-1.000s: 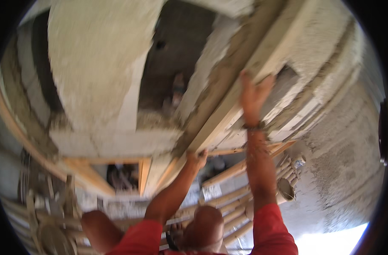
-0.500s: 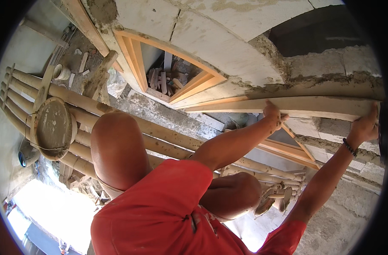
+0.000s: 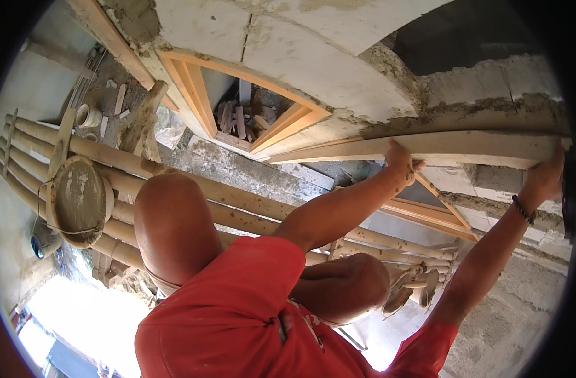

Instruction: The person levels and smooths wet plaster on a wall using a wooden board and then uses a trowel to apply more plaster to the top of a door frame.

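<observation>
Two grips clamp the wooden board (image 3: pixel 477 147) along the mortared wall (image 3: pixel 467 89): your left hand (image 3: pixel 401 164) mid-length, your right hand (image 3: pixel 545 179) farther right. Best press both evenly, keeping it straight.

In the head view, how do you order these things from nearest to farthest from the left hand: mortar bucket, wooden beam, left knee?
1. Wooden beam: nearest, gripped by the left hand.
2. Left knee: to the left of that hand.
3. Mortar bucket: farther left, on the bamboo poles.
</observation>
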{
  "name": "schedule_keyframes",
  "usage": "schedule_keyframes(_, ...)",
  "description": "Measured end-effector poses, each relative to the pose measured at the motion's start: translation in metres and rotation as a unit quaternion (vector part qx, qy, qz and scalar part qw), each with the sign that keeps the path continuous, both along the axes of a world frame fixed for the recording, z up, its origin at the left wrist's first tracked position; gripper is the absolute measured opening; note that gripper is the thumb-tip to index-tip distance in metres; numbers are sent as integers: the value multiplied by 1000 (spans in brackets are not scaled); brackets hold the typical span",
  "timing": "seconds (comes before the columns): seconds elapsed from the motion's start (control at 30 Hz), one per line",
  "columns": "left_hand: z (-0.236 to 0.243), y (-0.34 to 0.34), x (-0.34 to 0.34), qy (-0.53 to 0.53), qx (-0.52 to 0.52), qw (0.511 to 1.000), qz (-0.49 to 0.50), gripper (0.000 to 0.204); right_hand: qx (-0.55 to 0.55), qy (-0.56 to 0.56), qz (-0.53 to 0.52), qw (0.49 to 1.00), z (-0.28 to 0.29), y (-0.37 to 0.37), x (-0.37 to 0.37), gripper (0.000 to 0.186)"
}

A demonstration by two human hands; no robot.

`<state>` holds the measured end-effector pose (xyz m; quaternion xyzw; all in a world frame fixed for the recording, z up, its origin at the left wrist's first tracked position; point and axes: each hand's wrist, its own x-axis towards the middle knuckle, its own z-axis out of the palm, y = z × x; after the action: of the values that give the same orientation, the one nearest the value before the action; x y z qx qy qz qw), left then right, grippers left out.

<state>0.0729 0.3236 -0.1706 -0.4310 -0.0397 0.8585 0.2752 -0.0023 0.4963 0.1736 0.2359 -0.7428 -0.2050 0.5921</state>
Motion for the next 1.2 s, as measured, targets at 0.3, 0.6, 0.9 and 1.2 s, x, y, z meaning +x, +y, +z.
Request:
schedule_keyframes(0.3, -67, 37, 7, 233, -121, 961, 84, 42, -366, -33, 153, 918, -52, -110, 44, 53)
schedule_keyframes(0.6, -119, 30, -44, 27, 10, 999, -17, 24, -474, -76, 149, 865, -99, -131, 72, 81)
schedule_keyframes(0.9, -130, 24, -28, 50, -44, 997, -39, 31, -576, -158, 135, 790, -197, -147, 84, 63)
schedule_keyframes(1.2, -158, 25, -2, 7, -31, 991, 133, 57, -540, -156, 119, 819, -207, -127, 66, 66)
